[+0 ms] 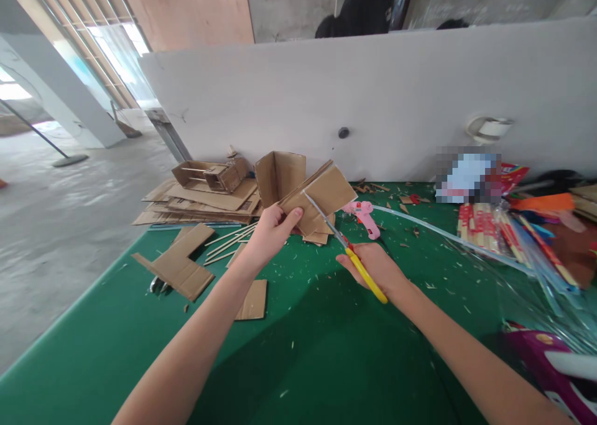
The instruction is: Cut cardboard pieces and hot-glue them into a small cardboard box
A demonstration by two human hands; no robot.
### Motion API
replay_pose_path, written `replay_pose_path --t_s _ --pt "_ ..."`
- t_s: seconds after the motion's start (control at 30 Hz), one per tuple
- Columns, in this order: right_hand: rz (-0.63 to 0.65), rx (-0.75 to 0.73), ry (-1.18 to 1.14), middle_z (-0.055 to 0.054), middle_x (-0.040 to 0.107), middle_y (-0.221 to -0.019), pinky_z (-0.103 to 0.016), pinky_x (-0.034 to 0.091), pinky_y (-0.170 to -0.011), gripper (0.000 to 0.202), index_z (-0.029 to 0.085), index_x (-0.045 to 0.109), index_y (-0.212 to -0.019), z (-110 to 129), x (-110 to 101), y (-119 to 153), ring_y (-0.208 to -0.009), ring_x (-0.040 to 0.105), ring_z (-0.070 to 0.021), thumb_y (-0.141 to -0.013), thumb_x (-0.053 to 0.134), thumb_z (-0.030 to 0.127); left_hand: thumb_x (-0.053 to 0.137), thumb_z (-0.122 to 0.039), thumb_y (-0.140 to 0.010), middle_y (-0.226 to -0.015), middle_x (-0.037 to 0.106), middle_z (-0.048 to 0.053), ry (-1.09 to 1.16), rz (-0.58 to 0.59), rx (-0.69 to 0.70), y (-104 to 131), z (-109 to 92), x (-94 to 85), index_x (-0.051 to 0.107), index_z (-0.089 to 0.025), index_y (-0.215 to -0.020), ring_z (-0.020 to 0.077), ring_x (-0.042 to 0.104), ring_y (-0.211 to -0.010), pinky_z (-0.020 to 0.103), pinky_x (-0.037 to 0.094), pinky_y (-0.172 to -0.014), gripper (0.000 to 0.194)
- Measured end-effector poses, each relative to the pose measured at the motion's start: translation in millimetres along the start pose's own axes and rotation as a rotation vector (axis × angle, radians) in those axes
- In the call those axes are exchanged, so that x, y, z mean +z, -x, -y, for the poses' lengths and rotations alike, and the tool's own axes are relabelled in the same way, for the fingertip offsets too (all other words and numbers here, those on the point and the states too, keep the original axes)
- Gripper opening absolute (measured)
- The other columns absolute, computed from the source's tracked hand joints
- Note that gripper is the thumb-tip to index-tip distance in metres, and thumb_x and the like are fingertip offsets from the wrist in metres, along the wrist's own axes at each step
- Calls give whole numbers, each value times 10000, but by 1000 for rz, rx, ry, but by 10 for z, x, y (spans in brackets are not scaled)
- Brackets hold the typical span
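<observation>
My left hand (275, 232) grips a piece of cardboard (326, 191) by its left end, thumb on top, holding it above the table. In my right hand (373, 266) is a pair of scissors (361, 272) with yellow handles. Their blades point up and to the left, lying over the cardboard's face; whether they cut into it I cannot tell. Behind the held piece stands a folded cardboard panel (282, 173). A pink glue gun (364, 216) lies just beyond my right hand. Below my left wrist rests a small cardboard rectangle (252, 300).
On the green table (326, 363), stacked cardboard (200, 207) carries a small cardboard model (224, 177). An L-shaped cardboard piece (181, 263) and thin wooden sticks (228, 244) lie at left. Bundled sticks (482, 226) and a purple tool (541, 369) are at right. A white partition (280, 95) rises behind.
</observation>
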State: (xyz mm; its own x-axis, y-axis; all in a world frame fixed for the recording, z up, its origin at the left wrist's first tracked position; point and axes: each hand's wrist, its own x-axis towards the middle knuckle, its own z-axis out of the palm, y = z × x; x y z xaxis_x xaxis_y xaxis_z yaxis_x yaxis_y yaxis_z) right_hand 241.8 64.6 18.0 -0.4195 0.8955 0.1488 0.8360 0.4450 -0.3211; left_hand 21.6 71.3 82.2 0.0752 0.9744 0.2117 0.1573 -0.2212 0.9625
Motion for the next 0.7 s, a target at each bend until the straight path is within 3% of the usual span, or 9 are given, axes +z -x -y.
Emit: replay_pose_path --t_s 0.4,0.7 --pt "-14 14 22 -78 608 -564 -280 277 -499 480 194 515 -579 -18 -13 6 -521 574 -189 -894 399 537 623 -486 -770 -670 661 32 70 42 -30 22 -21 -18 628 -117 -783 181 644 -668 281 538 -623 369" --pt "59 -89 -124 -40 562 -646 -254 328 -541 364 200 448 -617 -17 -32 -1 -554 515 -145 -887 410 441 580 -454 -811 -631 661 52 -150 40 1 10 55 -14 619 -122 -703 187 643 -609 258 495 -531 352"
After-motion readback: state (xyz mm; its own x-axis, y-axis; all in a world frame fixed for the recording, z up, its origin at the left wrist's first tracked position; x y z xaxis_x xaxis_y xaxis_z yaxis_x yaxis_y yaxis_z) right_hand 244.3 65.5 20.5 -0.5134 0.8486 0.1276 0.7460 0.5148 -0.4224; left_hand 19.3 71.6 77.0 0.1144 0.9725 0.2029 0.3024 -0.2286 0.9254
